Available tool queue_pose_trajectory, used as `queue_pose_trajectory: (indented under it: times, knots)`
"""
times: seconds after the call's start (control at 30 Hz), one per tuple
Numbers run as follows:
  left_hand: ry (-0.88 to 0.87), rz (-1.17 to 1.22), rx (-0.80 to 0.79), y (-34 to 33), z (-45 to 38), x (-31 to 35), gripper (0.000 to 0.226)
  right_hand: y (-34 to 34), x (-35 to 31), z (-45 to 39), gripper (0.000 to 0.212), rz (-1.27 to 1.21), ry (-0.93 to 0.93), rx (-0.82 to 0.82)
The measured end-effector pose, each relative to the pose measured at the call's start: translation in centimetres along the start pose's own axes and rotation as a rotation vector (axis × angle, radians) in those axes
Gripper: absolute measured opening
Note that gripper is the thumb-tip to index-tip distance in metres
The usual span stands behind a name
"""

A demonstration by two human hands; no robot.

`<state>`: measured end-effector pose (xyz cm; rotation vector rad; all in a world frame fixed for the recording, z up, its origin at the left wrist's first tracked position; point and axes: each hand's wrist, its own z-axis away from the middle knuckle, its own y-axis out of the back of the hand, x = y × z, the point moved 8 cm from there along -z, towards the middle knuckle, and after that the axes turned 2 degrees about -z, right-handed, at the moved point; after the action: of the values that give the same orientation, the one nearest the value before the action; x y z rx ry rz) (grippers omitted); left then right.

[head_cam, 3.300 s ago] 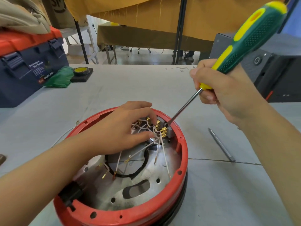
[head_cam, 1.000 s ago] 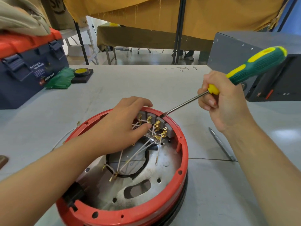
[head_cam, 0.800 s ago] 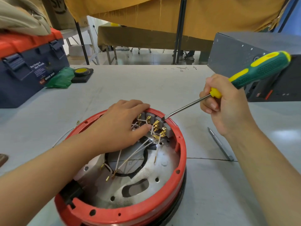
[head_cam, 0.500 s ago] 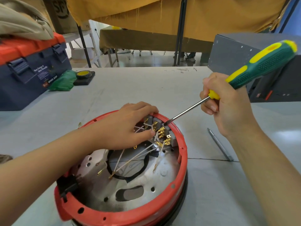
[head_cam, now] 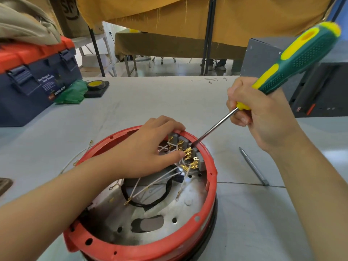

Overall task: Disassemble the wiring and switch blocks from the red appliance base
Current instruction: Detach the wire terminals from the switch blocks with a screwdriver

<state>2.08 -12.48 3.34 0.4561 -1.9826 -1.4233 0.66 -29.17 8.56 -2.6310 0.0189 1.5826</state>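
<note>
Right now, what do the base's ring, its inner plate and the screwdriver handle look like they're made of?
Red ring: looks like moulded plastic, matte, with punched holes. Inner plate: seemingly bare sheet metal, dull silver with dark scorch stains. Screwdriver handle: probably rubbery plastic, green with dimpled texture and yellow inlays.

We see the red appliance base (head_cam: 211, 178) as matt moulded plastic round a dull, scorched metal plate (head_cam: 169, 210). The switch blocks (head_cam: 199, 162) look like grey plastic with shiny brass terminals (head_cam: 188, 152). The screwdriver (head_cam: 293, 59) has a dimpled rubbery handle and polished steel shaft. The table (head_cam: 150, 102) is smooth, matt grey; the toolbox (head_cam: 28, 85) at its left edge is glossy plastic.
</note>
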Motion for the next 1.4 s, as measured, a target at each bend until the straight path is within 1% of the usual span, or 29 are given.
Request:
queue_pose_trajectory:
  times: [0.13, 0.27, 0.5, 0.7, 0.8, 0.97, 1.13, 1.3, 1.4]
  knots:
    - [-0.016, 0.051, 0.018, 0.3, 0.1, 0.2, 0.028, -1.1, -1.0, -0.3, 0.028, 0.091, 0.006, -0.077]
    - [-0.034, 0.066, 0.027, 0.3, 0.2, 0.5, 0.017, -1.8, -1.7, -0.6, 0.032, 0.182, 0.006, -0.089]
    - [-0.047, 0.078, 0.024, 0.2, 0.3, 1.0, 0.006, -2.7, -2.4, -0.6, 0.030, 0.310, 0.026, -0.093]
    - [-0.019, 0.105, 0.013, 0.4, 0.4, 1.0, 0.007, -4.0, -2.8, -1.1, 0.028, 0.386, 0.042, -0.151]
    - [-0.015, 0.115, 0.009, 0.4, 0.4, 1.0, 0.007, -3.1, -2.1, -1.0, 0.027, 0.327, 0.001, -0.111]
    - [-0.020, 0.117, 0.019, 0.3, 0.2, 1.0, 0.010, -0.2, 0.0, 0.1, 0.026, 0.055, -0.076, 0.065]
    - [-0.023, 0.107, 0.023, 0.3, 0.0, 0.9, 0.010, 1.3, 1.5, 1.0, 0.025, -0.045, -0.101, 0.168]
    - [-0.022, 0.106, 0.023, 0.3, 0.1, 1.0, 0.009, 1.3, 1.3, 1.6, 0.030, -0.074, -0.051, 0.174]
    - [-0.024, 0.102, 0.018, 0.3, 0.0, 1.1, 0.008, 1.3, 1.0, 2.4, 0.028, -0.057, -0.021, 0.156]
